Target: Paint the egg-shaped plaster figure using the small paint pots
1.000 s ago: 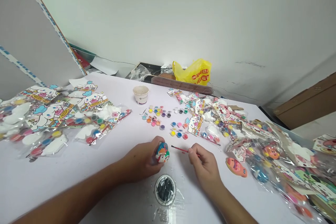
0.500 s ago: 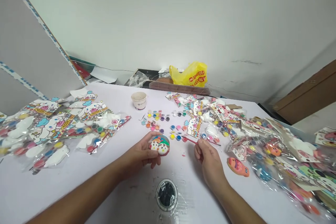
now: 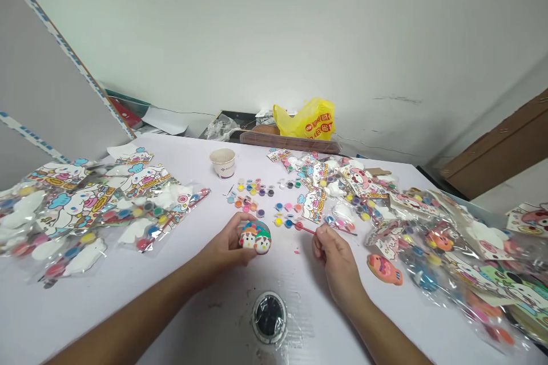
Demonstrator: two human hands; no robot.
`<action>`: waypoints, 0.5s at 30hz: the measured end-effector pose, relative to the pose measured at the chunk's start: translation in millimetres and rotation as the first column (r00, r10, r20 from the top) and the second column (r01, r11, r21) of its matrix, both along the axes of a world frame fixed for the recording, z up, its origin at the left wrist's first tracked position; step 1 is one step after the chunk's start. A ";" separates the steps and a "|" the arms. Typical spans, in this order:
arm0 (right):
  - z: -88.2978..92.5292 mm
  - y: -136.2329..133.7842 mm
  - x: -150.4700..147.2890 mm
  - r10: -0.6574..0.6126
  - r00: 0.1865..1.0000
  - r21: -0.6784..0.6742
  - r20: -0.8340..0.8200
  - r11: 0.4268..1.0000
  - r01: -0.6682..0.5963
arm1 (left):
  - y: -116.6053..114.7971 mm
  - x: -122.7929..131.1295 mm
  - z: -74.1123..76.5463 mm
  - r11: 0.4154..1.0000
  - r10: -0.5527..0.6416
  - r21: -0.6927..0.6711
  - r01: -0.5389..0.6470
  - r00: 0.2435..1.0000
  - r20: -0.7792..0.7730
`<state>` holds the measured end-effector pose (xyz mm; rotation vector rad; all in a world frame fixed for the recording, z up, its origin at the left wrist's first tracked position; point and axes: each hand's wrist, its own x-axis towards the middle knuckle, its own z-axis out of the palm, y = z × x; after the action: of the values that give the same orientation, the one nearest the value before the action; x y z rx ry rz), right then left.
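My left hand [image 3: 231, 244] is closed around the edge of a small rounded painted figurine [image 3: 256, 239]. Two white faces show on it, with orange, blue and green above them. Between the thumb and fingers of my right hand [image 3: 336, 254] is a thin red paintbrush [image 3: 308, 230], pointing left. Its tip is at a red paint pot [image 3: 298, 226] in the nearest strip of pots; whether it dips inside is too small to tell. More paint pots [image 3: 256, 189] in several colours stand behind, and a paper cup [image 3: 222, 163] is farther back.
Clear bags of white figures and paints [image 3: 81, 205] cover the left side. More packets [image 3: 428, 239] crowd the right, beside a painted orange fish-shaped piece [image 3: 385, 270]. A round dark inset [image 3: 269, 317] lies near the front. A yellow plastic bag [image 3: 306, 120] sits by the wall.
My left hand has turned the figurine so its faces sit more upright towards me. The paintbrush tip stays by the red pot. The whole view has shifted slightly.
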<state>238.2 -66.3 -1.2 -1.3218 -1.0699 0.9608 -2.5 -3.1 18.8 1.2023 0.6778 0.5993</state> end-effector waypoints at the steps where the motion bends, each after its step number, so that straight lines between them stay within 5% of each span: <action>1: 0.4 -0.1 0.1 0.001 1.000 0.002 -0.010 1.000 -0.001 | -1.0 -0.2 1.3 0.998 0.011 0.066 -0.007 0.998 -0.056; 8: 5.5 -0.9 -0.9 -0.028 1.000 -0.007 0.007 1.000 0.028 | -13.9 5.3 3.9 0.944 -0.053 0.301 0.136 0.962 -0.269; 15: 3.1 -0.3 1.8 -0.054 0.994 0.002 0.094 0.999 0.054 | -17.3 5.7 -6.6 0.901 0.024 0.418 0.115 0.950 -0.312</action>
<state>240.0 -66.5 1.9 -1.4009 -1.0995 0.8666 3.2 -20.5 12.1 1.7516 0.8020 0.5400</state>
